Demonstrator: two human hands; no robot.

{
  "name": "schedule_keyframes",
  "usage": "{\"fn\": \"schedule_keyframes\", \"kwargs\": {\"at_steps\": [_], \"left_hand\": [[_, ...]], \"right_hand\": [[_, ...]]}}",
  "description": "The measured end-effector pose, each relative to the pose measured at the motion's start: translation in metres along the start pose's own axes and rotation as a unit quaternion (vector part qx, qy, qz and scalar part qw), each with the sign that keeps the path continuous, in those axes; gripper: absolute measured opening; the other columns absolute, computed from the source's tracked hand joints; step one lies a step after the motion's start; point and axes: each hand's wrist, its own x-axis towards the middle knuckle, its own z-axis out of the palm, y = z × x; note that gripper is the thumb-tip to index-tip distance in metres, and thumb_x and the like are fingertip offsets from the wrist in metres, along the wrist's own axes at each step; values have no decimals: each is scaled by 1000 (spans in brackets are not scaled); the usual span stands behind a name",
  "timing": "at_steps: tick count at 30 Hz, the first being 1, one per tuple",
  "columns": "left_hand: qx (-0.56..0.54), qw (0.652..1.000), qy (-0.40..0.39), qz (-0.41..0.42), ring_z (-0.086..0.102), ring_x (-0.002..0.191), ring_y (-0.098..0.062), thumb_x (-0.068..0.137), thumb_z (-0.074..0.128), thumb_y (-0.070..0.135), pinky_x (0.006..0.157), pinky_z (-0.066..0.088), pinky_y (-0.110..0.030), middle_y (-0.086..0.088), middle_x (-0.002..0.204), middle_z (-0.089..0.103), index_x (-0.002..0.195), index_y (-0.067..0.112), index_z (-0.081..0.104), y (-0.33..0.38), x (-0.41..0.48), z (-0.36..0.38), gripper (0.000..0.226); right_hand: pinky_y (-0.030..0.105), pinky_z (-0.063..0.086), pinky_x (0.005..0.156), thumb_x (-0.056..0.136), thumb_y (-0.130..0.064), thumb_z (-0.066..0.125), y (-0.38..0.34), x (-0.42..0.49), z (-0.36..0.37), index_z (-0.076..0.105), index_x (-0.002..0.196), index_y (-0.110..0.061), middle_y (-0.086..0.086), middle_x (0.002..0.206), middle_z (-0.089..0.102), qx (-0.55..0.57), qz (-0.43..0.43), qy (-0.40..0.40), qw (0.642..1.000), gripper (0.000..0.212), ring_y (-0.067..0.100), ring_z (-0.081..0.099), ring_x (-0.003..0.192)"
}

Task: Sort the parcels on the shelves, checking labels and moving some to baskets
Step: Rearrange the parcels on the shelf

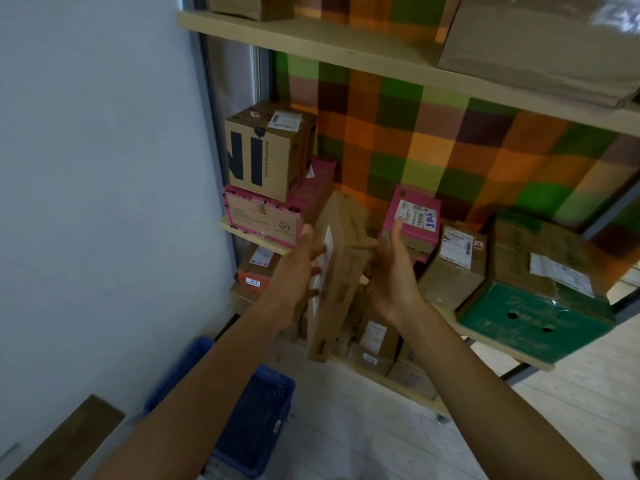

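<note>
The left hand [298, 268] and the right hand [391, 271] press a flat brown parcel [341, 271] between them, fingers almost straight. The parcel stands up on its edge. A blue basket [256, 414] sits on the floor below.

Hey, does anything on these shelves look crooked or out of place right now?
Nothing looks spilled or visibly damaged. The small pink parcel on the middle shelf sits tilted instead of lying flat. The flat brown parcel is off the shelf, held on edge and slanted between the left hand and the right hand.
</note>
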Motion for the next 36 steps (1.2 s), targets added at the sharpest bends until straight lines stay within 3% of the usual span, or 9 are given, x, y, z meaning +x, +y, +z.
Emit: {"fn": "schedule_keyframes", "kwargs": {"at_steps": [3,8,11,13,20,25,29,32,36], "left_hand": [[-28,999,-24,-37,52,127,-30,78,42,83,104,44,-58,-5,138,55,131,19,54,-1,-1,4,84],[48,996,-69,-21,64,113,-22,40,77,84,92,56,-49,-6,125,65,126,16,57,-14,7,5,112],[100,992,-73,26,67,108,-20,46,76,75,93,56,-47,-4,122,65,126,17,54,-22,8,5,102],[130,987,-77,57,68,106,-20,47,73,75,94,56,-47,-3,120,66,125,18,52,-26,9,6,99],[270,933,-118,205,48,124,-2,57,71,67,101,48,-29,27,131,42,125,42,37,-43,5,-6,80],[45,979,-105,167,57,120,-4,58,81,66,93,53,-30,14,123,54,131,32,40,-28,3,2,90],[49,989,-41,132,66,80,-2,49,79,71,75,50,-17,-1,90,66,94,18,63,-4,2,16,71],[125,972,-49,192,65,92,9,86,71,37,88,53,-22,15,100,67,98,38,65,-13,-2,18,14],[187,949,-44,250,48,97,28,91,68,17,87,40,-7,32,108,50,100,55,49,-29,-10,17,44]], "right_hand": [[56,42,108,73,-77,62,5,-1,6,63,132,-20,13,128,67,-37,34,-28,998,82,32,64,118],[53,50,102,55,-65,85,12,3,12,59,132,-20,12,122,69,-56,40,-17,997,93,30,67,112],[40,61,77,86,-47,67,8,2,15,60,127,-25,7,106,73,-41,32,-27,998,47,21,74,92],[36,61,68,86,-47,63,4,-1,16,59,129,-26,7,104,72,-42,26,-16,999,48,20,74,87],[50,43,108,64,-89,43,-21,4,-11,70,112,-5,12,89,72,23,19,-9,1000,100,32,65,98],[37,55,76,71,-51,70,-19,-2,-5,68,105,-8,12,102,73,-10,0,20,1000,55,27,72,92],[34,59,76,87,-17,70,-1,-8,15,57,130,-16,9,122,67,13,-22,49,998,45,25,68,106],[36,60,85,86,-26,67,5,-9,22,58,135,-14,12,125,68,57,-8,27,998,51,27,67,112],[37,59,87,88,-37,62,1,-14,21,66,117,-17,5,105,76,91,7,16,996,35,20,73,97]]}}
